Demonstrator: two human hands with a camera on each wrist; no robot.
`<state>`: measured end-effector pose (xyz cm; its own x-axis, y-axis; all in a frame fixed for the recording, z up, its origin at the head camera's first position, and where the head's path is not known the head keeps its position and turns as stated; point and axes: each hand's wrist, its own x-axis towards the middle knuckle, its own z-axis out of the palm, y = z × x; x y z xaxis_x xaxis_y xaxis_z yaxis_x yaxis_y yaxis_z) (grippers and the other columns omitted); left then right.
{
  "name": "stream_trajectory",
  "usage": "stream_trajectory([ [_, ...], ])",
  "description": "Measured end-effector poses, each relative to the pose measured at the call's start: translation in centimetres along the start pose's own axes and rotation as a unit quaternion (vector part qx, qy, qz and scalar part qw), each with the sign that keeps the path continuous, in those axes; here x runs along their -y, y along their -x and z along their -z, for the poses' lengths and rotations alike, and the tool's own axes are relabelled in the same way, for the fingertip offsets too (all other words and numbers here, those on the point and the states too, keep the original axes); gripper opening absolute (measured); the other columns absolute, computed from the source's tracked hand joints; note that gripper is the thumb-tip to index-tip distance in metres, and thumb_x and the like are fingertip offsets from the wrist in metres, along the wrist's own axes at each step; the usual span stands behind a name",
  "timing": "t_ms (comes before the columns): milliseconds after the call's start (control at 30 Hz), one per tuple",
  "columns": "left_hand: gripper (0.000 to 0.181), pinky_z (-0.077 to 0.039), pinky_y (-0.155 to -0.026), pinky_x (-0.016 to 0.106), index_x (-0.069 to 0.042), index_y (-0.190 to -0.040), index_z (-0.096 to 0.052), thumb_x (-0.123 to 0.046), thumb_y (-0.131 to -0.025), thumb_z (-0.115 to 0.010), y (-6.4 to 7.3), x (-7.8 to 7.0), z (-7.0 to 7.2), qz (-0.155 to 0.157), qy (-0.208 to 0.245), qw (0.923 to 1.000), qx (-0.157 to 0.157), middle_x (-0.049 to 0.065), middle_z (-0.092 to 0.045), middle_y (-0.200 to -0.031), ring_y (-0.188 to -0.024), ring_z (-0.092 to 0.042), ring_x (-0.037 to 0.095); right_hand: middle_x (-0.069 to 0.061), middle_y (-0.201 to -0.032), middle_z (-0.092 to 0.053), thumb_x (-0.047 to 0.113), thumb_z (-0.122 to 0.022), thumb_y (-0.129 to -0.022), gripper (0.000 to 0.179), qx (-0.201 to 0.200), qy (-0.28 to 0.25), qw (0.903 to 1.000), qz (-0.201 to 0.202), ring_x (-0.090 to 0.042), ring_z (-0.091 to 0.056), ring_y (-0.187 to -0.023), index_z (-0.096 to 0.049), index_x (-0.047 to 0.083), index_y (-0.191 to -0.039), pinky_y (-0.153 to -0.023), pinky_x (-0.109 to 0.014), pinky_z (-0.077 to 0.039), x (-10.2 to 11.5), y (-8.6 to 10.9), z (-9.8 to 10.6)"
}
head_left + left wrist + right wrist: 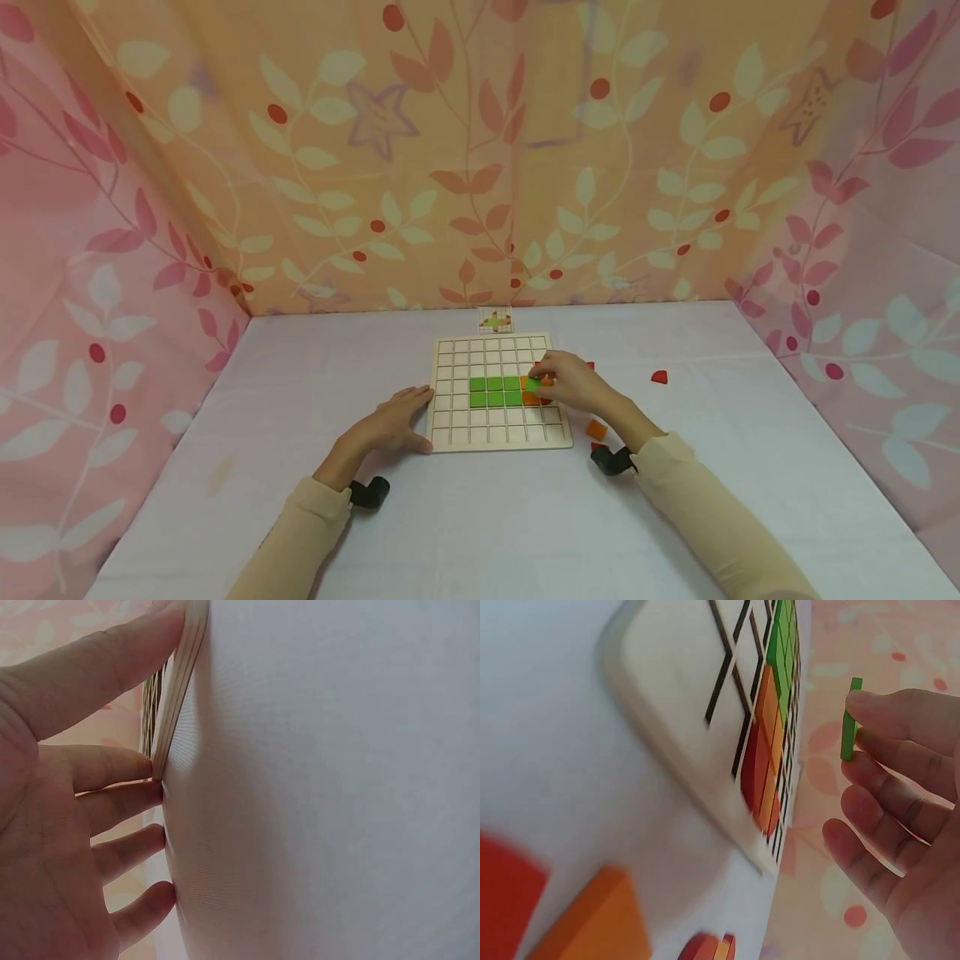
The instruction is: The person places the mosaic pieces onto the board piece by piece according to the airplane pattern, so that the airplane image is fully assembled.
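A pale wooden grid board [450, 421] lies on the white table. Several green square tiles [495, 392] fill two rows near its middle, with orange tiles [530, 399] at their right end. Red rounded pieces [754, 769] sit beside the orange ones. My right hand [576, 382] is over the board's right side, pinching a green square tile [850, 724] between thumb and fingertips, raised above the board in the right wrist view. At the board's left edge rests my left hand [392, 421], fingers spread, its thumb [112, 667] against the board's side.
Behind the board lies a small pattern card [495, 320]. To the right are a loose red quarter-round piece [659, 377] and an orange tile [597, 430], with another red piece [596, 447] by the right wrist. A floral cloth [480, 167] hangs around the table.
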<state>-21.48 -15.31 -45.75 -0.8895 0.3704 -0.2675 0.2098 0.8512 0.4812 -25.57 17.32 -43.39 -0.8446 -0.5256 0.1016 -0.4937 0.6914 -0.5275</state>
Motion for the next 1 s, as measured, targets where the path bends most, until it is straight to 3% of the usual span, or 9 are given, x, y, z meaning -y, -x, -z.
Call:
stream_trajectory([
  [133, 0.095, -0.019, -0.117, 0.062, -0.006, -0.152, -0.031, -0.025, -0.075, -0.083, 0.0, 0.1, -0.1, 0.002, 0.001, 1.0, 0.002, 0.013, -0.028, -0.16, -0.149, -0.018, 0.039, -0.004, -0.095, -0.067, 0.013, -0.075, -0.083, 0.024, 0.01, 0.016, 0.9997, 0.017, -0.019, -0.06, -0.087, -0.074, 0.003, -0.104, -0.082, -0.036, -0.052, 0.6, -1.1, -0.6],
  [400, 0.094, -0.02, -0.117, 0.061, -0.006, -0.152, -0.032, -0.024, -0.075, -0.084, -0.1, 0.0, -0.3, 0.006, 0.0, 1.0, -0.002, 0.013, -0.029, -0.16, -0.149, -0.019, 0.038, -0.003, -0.097, -0.067, 0.013, -0.074, -0.083, 0.025, 0.025, 0.007, 0.9996, -0.004, -0.019, -0.06, -0.091, -0.074, 0.007, -0.107, -0.085, -0.036, -0.053, 2.1, -3.0, -1.6],
  [1000, 0.094, -0.021, -0.116, 0.062, -0.006, -0.152, -0.032, -0.026, -0.075, -0.083, -0.2, 0.1, -0.1, 0.002, -0.004, 1.0, 0.0, 0.014, -0.029, -0.16, -0.149, -0.02, 0.039, -0.004, -0.092, -0.066, 0.017, -0.077, -0.083, 0.022, 0.063, 0.084, 0.9916, 0.075, -0.014, -0.058, -0.083, -0.076, 0.007, -0.102, -0.074, -0.026, -0.05, 5.5, -6.3, -5.2],
])
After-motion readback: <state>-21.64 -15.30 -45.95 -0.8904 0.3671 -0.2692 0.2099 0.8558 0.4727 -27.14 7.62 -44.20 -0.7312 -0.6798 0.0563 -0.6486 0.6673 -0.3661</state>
